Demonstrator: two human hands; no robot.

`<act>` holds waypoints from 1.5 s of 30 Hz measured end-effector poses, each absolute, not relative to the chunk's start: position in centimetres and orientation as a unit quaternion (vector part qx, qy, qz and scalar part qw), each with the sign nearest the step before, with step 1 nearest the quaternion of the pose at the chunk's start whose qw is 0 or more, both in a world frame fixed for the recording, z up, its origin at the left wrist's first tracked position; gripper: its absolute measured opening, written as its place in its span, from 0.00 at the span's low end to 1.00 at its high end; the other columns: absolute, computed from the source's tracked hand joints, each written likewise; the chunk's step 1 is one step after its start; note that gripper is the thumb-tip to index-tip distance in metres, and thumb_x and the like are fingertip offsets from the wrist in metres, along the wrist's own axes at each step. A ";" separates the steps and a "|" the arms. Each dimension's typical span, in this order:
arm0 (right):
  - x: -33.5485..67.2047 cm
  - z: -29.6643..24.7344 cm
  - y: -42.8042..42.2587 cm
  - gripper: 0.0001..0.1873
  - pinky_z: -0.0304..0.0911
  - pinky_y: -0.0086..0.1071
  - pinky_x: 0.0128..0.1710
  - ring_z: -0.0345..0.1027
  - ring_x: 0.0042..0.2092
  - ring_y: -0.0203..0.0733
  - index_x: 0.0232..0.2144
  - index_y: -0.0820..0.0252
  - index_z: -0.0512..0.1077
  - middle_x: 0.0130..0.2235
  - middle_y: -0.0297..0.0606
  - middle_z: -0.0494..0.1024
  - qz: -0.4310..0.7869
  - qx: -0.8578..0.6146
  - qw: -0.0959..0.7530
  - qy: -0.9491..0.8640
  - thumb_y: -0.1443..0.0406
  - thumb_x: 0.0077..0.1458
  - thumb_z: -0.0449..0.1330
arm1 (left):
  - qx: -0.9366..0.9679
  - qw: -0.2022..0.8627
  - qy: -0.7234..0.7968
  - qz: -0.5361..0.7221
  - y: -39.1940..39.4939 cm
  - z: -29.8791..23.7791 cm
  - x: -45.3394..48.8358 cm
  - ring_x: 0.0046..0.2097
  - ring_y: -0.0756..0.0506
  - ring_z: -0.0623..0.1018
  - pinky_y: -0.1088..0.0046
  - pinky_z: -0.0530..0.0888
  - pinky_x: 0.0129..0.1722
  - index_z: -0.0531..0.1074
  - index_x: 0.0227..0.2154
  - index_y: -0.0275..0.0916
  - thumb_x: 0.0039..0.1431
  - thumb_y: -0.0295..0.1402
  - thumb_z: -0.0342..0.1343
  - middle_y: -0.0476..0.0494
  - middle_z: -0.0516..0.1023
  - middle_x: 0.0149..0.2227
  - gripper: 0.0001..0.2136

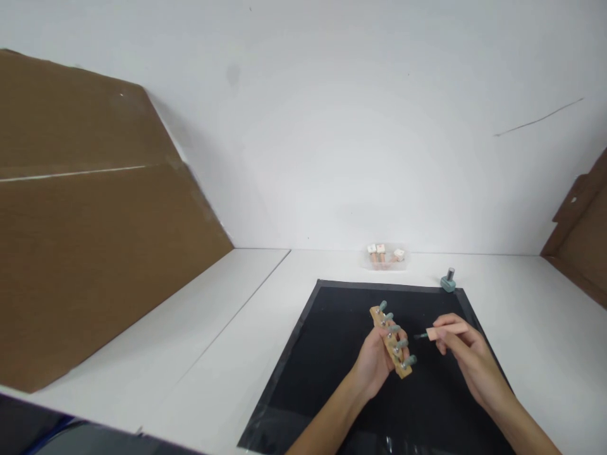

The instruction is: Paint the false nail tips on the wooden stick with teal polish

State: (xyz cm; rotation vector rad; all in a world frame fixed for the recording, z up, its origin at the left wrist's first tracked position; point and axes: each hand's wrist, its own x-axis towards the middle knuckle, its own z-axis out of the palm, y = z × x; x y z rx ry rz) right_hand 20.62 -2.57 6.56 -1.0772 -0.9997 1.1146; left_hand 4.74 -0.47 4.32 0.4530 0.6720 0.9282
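My left hand [376, 361] grips a light wooden strip [394, 347] by its middle. Several small green nail tips [401, 344] stand along the strip on little silvery mounts. In my right hand [467, 354] is a nail polish brush [448, 331], pinched by its pale pink handle. Its dark bristle end points left at the strip, with a gap between them. Behind my right hand, near the mat's far right corner, stands a small green nail polish bottle [447, 282] with a greyish neck.
A black mat [332, 328] lies under both hands on the white table [199, 322]. At the back stands a clear plastic box [396, 265] holding several white-topped pieces with pinkish stems. Brown boards flank the table left [95, 221] and right [588, 234], before a white wall.
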 end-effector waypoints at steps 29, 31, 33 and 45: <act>20.7 6.4 -2.9 0.19 0.63 0.30 0.27 0.62 0.25 0.36 0.32 0.58 0.77 0.25 0.35 0.73 0.481 -0.482 0.531 -0.504 0.50 0.47 0.62 | 0.226 0.818 0.338 0.407 -1.1 4.3 5.1 0.20 0.54 0.68 0.77 0.57 0.21 0.60 0.27 0.39 0.38 0.39 0.59 0.55 0.70 0.21 0.16; 20.6 6.3 -2.8 0.19 0.63 0.30 0.27 0.62 0.25 0.36 0.32 0.59 0.77 0.25 0.35 0.73 0.480 -0.481 0.533 -0.505 0.49 0.46 0.62 | 0.241 0.809 0.350 0.405 -1.1 4.4 5.2 0.18 0.55 0.66 0.77 0.54 0.20 0.60 0.27 0.39 0.38 0.39 0.59 0.56 0.69 0.20 0.16; 20.7 6.3 -2.9 0.20 0.63 0.30 0.27 0.62 0.25 0.36 0.32 0.59 0.76 0.24 0.35 0.72 0.477 -0.480 0.530 -0.510 0.49 0.47 0.61 | 0.257 0.802 0.356 0.404 -1.1 4.3 5.2 0.18 0.55 0.66 0.78 0.52 0.19 0.59 0.26 0.39 0.38 0.40 0.58 0.57 0.68 0.19 0.16; 20.5 7.0 -2.7 0.21 0.64 0.29 0.25 0.67 0.26 0.38 0.29 0.59 0.75 0.29 0.38 0.77 0.441 -0.506 0.523 -0.526 0.47 0.45 0.61 | 0.283 0.804 0.339 0.398 -1.1 4.1 5.2 0.19 0.55 0.66 0.78 0.53 0.19 0.57 0.25 0.39 0.40 0.40 0.59 0.57 0.65 0.19 0.16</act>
